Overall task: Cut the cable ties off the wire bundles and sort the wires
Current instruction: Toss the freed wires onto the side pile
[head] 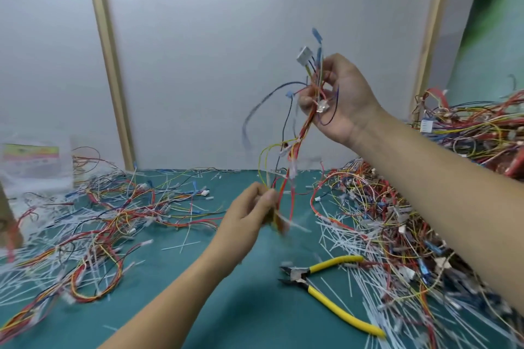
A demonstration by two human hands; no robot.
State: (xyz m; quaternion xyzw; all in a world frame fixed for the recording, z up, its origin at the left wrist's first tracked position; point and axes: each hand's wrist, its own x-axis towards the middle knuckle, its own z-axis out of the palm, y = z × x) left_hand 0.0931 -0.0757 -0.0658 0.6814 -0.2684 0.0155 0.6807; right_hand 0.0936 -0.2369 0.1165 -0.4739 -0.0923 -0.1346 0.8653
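Both forearms reach in from the bottom and right edges. Between them the yellow-handled cutters (320, 278) lie flat and untouched on the green worktop (241, 314), blades to the left, handles trailing right and toward the camera. Above them the wire bundle (296, 147) is held in the air, its long axis close to upright. The right hand (340, 96) is raised and grips the upper end, fingers (306, 100) curled round the wires just under a white connector (304, 55). The left hand (249, 210) is lower and pinches the bottom end with curled fingers.

The cutters sit just below and right of the left hand and well under the right, so the left looks the nearer one to take them up, leaving the right to hold the bundle alone.

Motion blur smears the bundle's lower end and the left fingertips, so the exact pinch is unclear. Pale patches midway along the bundle may be cable ties (293, 164), but I cannot be sure. Loose wires (99, 221) spread out at left. A denser heap (402, 207) at right is partly hidden by the right forearm, and white cut strips (348, 238) lie along its near edge.
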